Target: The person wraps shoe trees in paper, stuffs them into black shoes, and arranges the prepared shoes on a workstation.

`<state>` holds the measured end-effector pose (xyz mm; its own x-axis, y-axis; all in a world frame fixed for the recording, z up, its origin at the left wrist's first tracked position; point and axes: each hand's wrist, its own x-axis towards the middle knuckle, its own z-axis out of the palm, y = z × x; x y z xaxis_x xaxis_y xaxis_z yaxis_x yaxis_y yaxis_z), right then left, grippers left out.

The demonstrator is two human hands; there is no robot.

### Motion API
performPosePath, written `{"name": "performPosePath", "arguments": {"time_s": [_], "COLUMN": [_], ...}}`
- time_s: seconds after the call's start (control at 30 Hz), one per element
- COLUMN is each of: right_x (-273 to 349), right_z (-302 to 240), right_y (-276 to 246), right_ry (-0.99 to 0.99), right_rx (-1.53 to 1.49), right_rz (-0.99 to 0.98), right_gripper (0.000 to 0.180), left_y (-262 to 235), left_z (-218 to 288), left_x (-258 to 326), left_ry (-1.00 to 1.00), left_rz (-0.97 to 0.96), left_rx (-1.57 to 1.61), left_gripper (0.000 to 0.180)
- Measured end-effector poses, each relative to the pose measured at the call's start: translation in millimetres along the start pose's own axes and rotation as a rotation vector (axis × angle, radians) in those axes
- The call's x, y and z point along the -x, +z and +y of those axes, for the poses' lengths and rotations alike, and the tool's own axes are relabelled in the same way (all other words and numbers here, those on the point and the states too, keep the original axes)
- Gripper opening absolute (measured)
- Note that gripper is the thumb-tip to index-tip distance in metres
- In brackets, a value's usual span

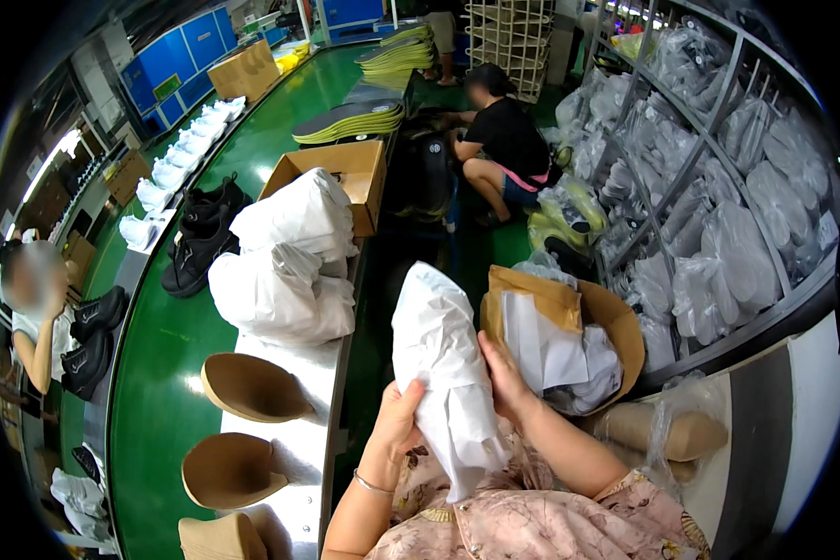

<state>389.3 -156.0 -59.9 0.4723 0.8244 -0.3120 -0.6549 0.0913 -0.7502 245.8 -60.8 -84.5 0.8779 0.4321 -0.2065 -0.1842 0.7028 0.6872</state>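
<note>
In front of my chest I hold a long bundle (446, 373) in white wrapping, one end pointing up and away and the loose end of the wrapping hanging toward me. Its contents are hidden; the outline is roughly shoe-shaped. My left hand (398, 418) grips its left side, thumb on top. On the opposite side, my right hand (506, 378) presses against it with the fingers mostly behind. To the left, more white-wrapped bundles (294, 257) lie piled on a metal ledge (313, 457). Nearer me along that ledge stand brown curved forms (252, 387).
A green conveyor belt (154, 392) runs along the left, carrying black shoes (203, 233). An open carton (369, 187) and stacked insoles (350, 121) lie beyond. On the right are a box with white paper (630, 350) and a metal rack (709, 140) of bagged items. A person (504, 140) crouches ahead.
</note>
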Motion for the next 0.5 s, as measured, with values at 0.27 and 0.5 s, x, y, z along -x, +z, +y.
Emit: {"name": "performPosePath", "arguments": {"time_s": [0.27,0.5], "right_x": [-8.9,-2.0], "right_z": [20.3,18.2], "right_y": [3.9,4.4], "right_ry": [-0.027,-0.135], "right_rx": [-0.261,-0.030], "right_rz": [-0.015,0.027], "right_gripper": [0.031,0.026], "left_y": [18.2,25.6], "left_z": [-1.2,-4.3], "left_x": [-5.8,-3.4], "left_ry": [-0.061,0.002], "left_rz": [-0.068,0.084], "left_rx": [0.530,0.208], "left_gripper": [0.082,0.081]}}
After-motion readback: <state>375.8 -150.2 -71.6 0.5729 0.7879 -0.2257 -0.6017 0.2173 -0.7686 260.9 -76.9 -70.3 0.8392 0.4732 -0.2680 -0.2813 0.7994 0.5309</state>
